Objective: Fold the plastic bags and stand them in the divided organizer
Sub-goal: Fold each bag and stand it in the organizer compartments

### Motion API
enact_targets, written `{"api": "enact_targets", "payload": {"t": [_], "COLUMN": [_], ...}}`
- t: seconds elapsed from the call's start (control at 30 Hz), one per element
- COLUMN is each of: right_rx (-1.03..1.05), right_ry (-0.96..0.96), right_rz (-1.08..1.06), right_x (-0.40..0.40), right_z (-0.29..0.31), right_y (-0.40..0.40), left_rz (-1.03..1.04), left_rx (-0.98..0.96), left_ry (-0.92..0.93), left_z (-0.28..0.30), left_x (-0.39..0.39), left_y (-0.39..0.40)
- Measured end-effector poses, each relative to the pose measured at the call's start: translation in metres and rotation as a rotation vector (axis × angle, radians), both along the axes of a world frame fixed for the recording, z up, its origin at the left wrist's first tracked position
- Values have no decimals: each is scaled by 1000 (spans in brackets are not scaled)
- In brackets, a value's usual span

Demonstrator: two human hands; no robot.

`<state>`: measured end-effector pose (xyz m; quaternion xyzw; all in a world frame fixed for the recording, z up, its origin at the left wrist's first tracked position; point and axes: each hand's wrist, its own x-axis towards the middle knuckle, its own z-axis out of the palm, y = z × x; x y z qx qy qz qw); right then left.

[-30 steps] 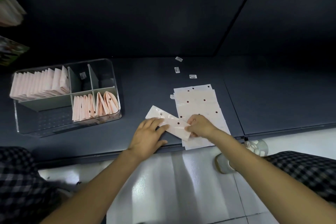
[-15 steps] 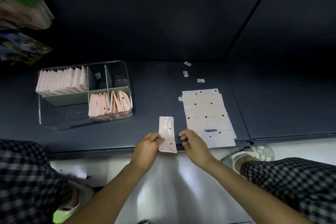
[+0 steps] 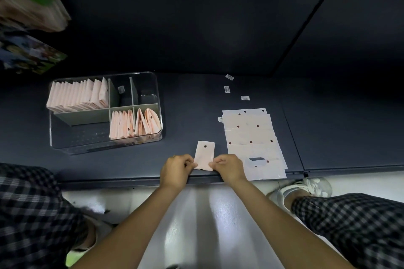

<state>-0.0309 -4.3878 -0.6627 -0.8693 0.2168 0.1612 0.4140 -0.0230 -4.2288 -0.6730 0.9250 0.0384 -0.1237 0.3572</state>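
Observation:
A narrow folded pink plastic bag (image 3: 205,153) lies lengthwise on the dark shelf near its front edge. My left hand (image 3: 176,169) pinches its near left corner and my right hand (image 3: 229,167) pinches its near right corner. To the right lies a flat stack of unfolded pink bags (image 3: 251,135) with dark dots. At the left stands the clear divided organizer (image 3: 158,98), with folded bags upright in its back left and front right compartments.
Three small white labels (image 3: 227,89) lie on the shelf behind the stack. The shelf's front edge (image 3: 131,178) runs just under my hands. Packaged goods (image 3: 28,6) hang at the upper left. My checked trouser legs and a shoe (image 3: 310,185) are below.
The bag was turned from lying across to pointing away from me and drawn toward the shelf edge. Both hands moved from pressing it flat to pinching its near corners.

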Motion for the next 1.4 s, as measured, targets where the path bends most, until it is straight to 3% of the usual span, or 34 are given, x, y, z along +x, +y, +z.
{"api": "enact_targets", "payload": {"t": [0.17,0.37,0.5,0.7,0.77,0.83,0.9,1.0,1.2,1.3,1.4], "right_rx": [-1,8,32,21,-185,-223,-44,248,492,345,-39], "right_ry": [126,180,165,186,40,-214,-303,-150,-83,-140,-131], "right_rz": [-36,-47,-66,-90,-38,8,97,178,-52,-24,287], "right_x": [11,15,16,14,10,6,7,16,48,62,69], "right_z": [3,9,8,11,14,15,15,13,7,8,10], "right_y": [-1,0,-1,4,9,12,16,22,20,14,0], "left_rz": [8,-488,-761,-818,-850,-864,-872,-869,-844,-857,-855], "left_rx": [-7,201,464,522,537,540,541,521,520,532,502], "left_ry": [4,-561,-326,-170,-171,-163,-146,-107,-69,-64,-73], "left_z": [1,3,-10,-9,-9,-9,-8,-4,-1,-2,-8], "left_x": [4,-14,-35,-39,-40,-40,-40,-39,-38,-37,-36], "left_y": [-2,-8,-14,-6,-5,-6,-6,-6,-5,-4,-1]}}
